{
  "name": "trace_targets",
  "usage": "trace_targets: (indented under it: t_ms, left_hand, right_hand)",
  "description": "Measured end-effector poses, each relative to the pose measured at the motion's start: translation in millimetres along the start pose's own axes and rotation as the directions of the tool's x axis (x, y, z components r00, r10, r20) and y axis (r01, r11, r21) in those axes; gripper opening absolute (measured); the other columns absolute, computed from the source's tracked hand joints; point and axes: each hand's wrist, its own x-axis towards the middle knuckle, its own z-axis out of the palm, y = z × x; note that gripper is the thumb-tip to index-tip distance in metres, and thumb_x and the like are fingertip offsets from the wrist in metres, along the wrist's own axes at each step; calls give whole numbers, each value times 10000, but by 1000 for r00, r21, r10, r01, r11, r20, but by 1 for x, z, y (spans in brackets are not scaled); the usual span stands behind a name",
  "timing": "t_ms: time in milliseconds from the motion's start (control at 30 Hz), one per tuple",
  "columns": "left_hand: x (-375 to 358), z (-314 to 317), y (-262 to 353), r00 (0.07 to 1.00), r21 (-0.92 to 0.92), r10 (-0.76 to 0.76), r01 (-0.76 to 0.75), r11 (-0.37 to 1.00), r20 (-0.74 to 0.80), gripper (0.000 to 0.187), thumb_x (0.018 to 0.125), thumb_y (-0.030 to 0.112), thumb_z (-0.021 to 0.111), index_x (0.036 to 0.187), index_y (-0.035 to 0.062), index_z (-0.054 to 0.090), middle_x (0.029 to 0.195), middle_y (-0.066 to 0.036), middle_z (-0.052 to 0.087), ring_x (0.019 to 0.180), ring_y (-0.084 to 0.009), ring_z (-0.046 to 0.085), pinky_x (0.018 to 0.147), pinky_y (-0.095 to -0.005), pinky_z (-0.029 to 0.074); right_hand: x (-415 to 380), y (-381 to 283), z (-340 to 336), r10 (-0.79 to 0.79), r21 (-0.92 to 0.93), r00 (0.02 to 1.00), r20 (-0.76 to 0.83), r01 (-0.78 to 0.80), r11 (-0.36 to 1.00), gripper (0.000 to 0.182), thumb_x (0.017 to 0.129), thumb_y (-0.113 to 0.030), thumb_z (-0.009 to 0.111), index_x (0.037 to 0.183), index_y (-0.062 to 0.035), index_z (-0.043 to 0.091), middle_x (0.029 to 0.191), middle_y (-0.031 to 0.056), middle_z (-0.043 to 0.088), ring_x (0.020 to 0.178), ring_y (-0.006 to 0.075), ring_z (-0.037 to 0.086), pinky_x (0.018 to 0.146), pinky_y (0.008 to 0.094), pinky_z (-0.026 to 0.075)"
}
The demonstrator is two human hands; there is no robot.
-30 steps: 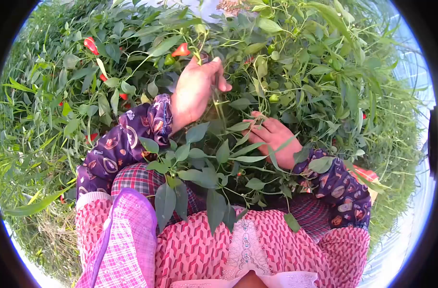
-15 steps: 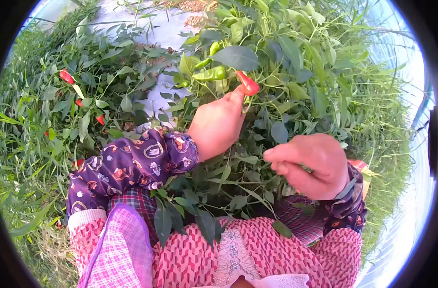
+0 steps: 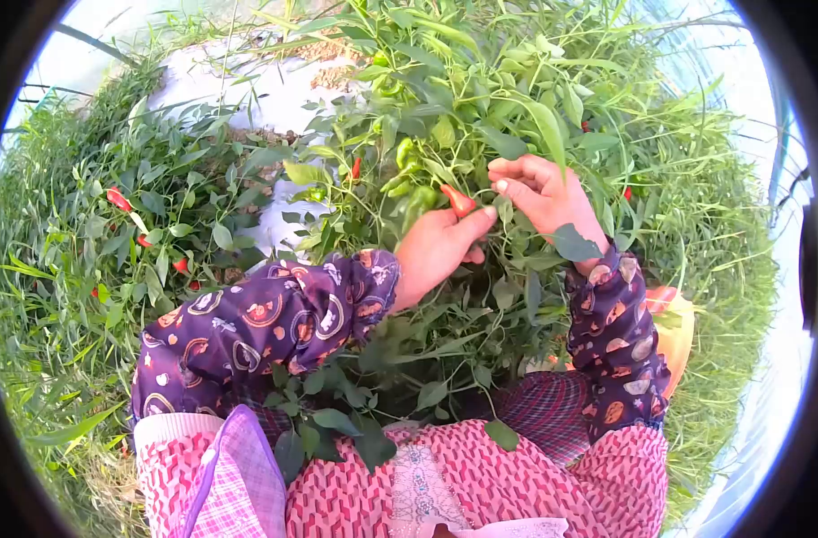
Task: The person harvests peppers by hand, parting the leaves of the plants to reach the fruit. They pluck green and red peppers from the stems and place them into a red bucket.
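Note:
A small red chili pepper [image 3: 458, 199] hangs in a leafy green pepper plant [image 3: 481, 81]. My left hand [image 3: 436, 249] reaches up from a purple patterned sleeve and pinches that chili between thumb and fingertips. My right hand [image 3: 545, 193] comes in from the right with its fingers curled together just beside the chili, touching the foliage. Leaves hide whether it pinches a twig. Green chilies [image 3: 407, 154] hang just left of the red one.
More red chilies show at the left [image 3: 117, 199] and lower [image 3: 180, 264]. White ground cover [image 3: 248, 90] lies behind the plants. An orange container [image 3: 674, 327] sits by my right elbow. Dense grass and leaves surround everything.
My right hand rose from below right up to the chili. My left hand kept hold of the red chili and now sits lower in view as the camera tilted.

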Motion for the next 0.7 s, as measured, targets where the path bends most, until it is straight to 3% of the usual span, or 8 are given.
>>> trace_targets:
  t_ms: [100,167,267,333,433,500,533,700]
  left_hand:
    - [11,-24,8,1000,-126,-20,18,992,-13,395,963,384,524,1120,31,607,934,-71,667,801,-150,636,717,-295,511]
    - [0,-43,28,988,-520,-85,139,843,127,424,966,397,520,1197,43,558,996,-141,670,824,-251,682,699,-352,569]
    - [-3,-81,40,1000,-505,-14,22,863,20,381,985,354,504,1183,31,535,1028,-138,644,801,-243,676,703,-339,575]
    - [0,-85,38,898,199,355,-310,930,-259,342,969,307,537,1125,4,507,906,-150,645,757,-273,665,662,-363,547]
    - [-6,-49,37,732,937,676,-173,302,-83,327,929,258,553,1035,-40,469,775,-220,630,681,-400,637,610,-443,525]
    - [0,-37,21,719,966,689,-233,115,91,330,881,166,599,1080,-60,464,809,-225,598,708,-387,619,594,-444,511]
    - [-3,-32,24,784,983,615,-163,80,80,328,830,152,582,1061,-45,458,846,-212,628,670,-359,654,584,-445,530]
    - [3,-40,14,637,954,722,-280,-110,270,321,782,105,582,1066,-28,517,916,-170,608,744,-327,647,601,-427,544]
  right_hand:
    - [-2,-11,-1,-59,76,998,-32,61,995,261,914,-107,623,1137,29,621,1026,60,687,880,115,623,802,266,502]
    - [-8,-29,-3,33,132,998,56,-40,990,222,927,-39,599,1142,10,620,1012,34,674,936,93,595,848,253,475]
    - [-4,-3,-8,-150,38,972,181,145,989,276,895,-15,616,1169,18,603,1062,60,652,914,105,596,848,257,477]
    - [-8,2,-15,-207,-88,961,185,226,970,307,876,-21,631,1178,20,598,1066,83,653,904,115,614,825,267,493]
    - [-32,-57,-36,-206,-261,978,23,205,943,280,892,-134,644,1118,28,620,899,106,694,833,177,680,752,296,541]
    - [-46,-81,-39,-212,104,961,-178,233,967,211,932,-96,614,1096,35,632,904,68,693,831,129,667,735,257,540]
    - [-51,-87,-46,-212,128,945,-249,250,960,199,938,-91,612,1096,27,639,905,52,689,826,117,661,733,238,533]
    - [-50,-71,-59,-195,129,878,-437,276,952,191,922,-91,645,1084,9,658,860,22,659,772,72,623,707,190,504]
